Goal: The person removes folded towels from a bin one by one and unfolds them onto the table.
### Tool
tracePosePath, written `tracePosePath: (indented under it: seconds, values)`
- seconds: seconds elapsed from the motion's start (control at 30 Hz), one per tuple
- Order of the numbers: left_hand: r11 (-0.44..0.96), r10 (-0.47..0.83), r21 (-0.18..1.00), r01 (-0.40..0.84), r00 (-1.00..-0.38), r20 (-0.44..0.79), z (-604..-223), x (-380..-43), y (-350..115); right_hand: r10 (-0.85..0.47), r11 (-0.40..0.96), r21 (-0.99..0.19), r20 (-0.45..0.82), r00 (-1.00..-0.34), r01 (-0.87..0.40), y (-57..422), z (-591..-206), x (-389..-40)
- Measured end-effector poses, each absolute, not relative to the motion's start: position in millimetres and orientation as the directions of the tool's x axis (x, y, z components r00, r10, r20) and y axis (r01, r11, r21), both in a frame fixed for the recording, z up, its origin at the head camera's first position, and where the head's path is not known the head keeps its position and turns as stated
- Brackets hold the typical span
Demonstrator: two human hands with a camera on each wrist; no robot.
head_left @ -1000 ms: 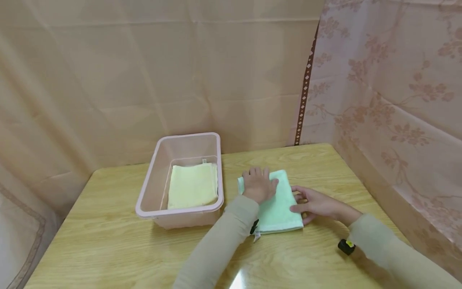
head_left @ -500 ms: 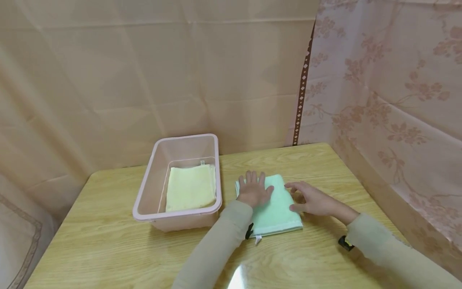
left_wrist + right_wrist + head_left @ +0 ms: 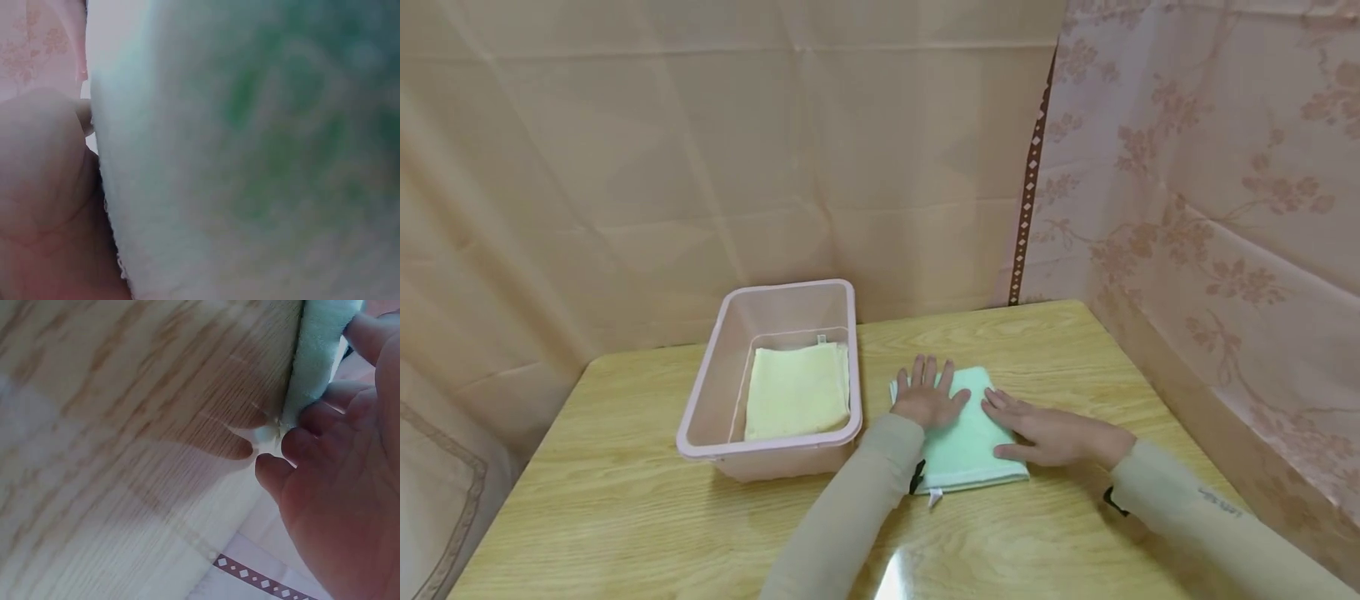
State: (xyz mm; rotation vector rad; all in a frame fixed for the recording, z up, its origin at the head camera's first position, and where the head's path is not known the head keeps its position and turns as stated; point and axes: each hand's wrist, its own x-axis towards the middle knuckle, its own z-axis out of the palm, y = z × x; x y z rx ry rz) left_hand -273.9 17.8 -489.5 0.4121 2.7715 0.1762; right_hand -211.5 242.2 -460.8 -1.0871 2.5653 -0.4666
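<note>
A folded mint-green towel (image 3: 972,448) lies flat on the wooden table, a small white tag at its near edge. My left hand (image 3: 928,403) rests on its left part with the fingers spread. From the right, my right hand (image 3: 1048,432) reaches over the towel's right edge, its fingers extended onto the cloth. In the left wrist view the towel (image 3: 156,187) fills most of the picture, very close and blurred. The right wrist view has the towel's folded edge (image 3: 315,356) beside the fingers of the right hand (image 3: 344,481).
Left of the towel stands a pink plastic basin (image 3: 700,412) holding a folded yellow towel (image 3: 797,390). The wooden table (image 3: 625,492) ends at a beige curtain (image 3: 737,167) behind, and a floral curtain (image 3: 1217,208) hangs on the right.
My right hand has moved left from the towel's right edge, and its curved fingers have straightened onto the cloth. The left hand has stayed on the towel, its fingers now spread flatter.
</note>
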Motion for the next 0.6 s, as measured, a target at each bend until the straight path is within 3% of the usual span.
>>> tracePosePath:
  seconds: [0.6]
  values:
    - [0.957,0.286,0.147,0.251,-0.903,-0.320,-483,-273,19,-0.691,0.710,-0.410,-0.252,-0.677,-0.573,240,-452,-211]
